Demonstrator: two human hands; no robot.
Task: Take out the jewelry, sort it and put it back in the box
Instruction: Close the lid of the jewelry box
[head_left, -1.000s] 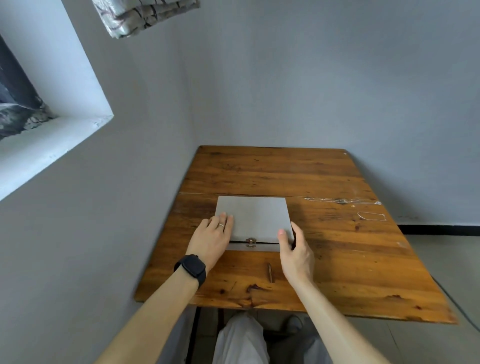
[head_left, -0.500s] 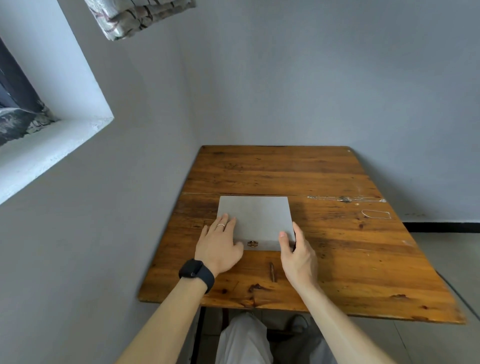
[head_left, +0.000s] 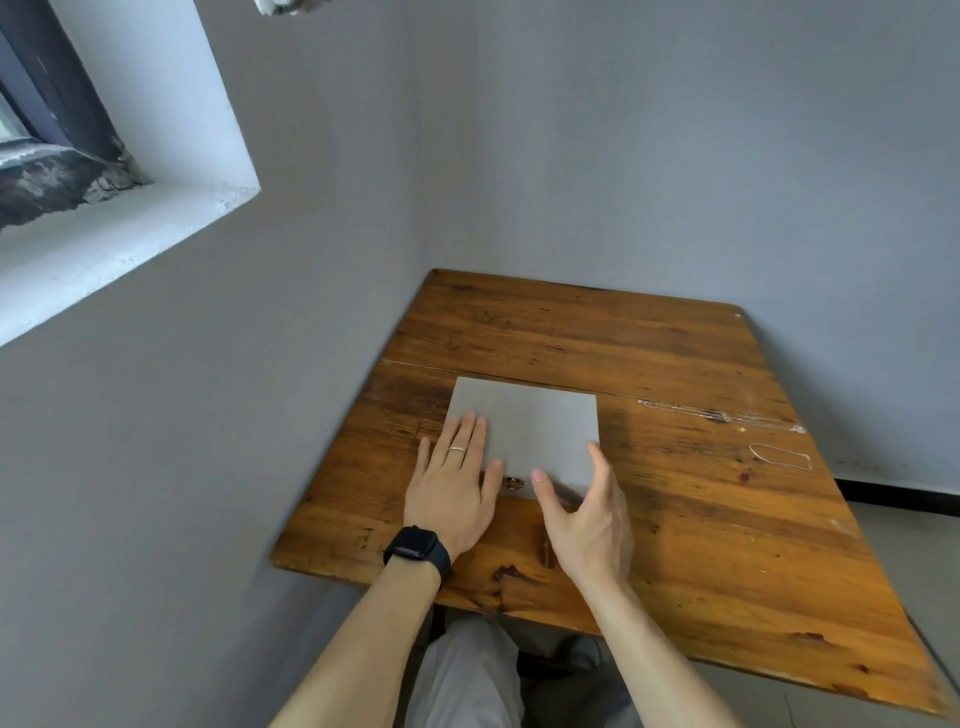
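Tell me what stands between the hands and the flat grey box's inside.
The flat grey box's closed lid, with a small metal clasp at its near edge. The left hand lies flat on it; the right hand is open beside the clasp.

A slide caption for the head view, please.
Left hand flat on a closed grey box, right hand open at its front edge, wooden table.

Wall (head_left: 311, 415) left of box (head_left: 540, 426), tabletop (head_left: 701, 519) right

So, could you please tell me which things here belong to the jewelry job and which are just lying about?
Job: closed grey box, its clasp, left hand flat on it, right hand, thin chain loop, likely jewelry.
Not job: wooden table, black watch, window ledge.
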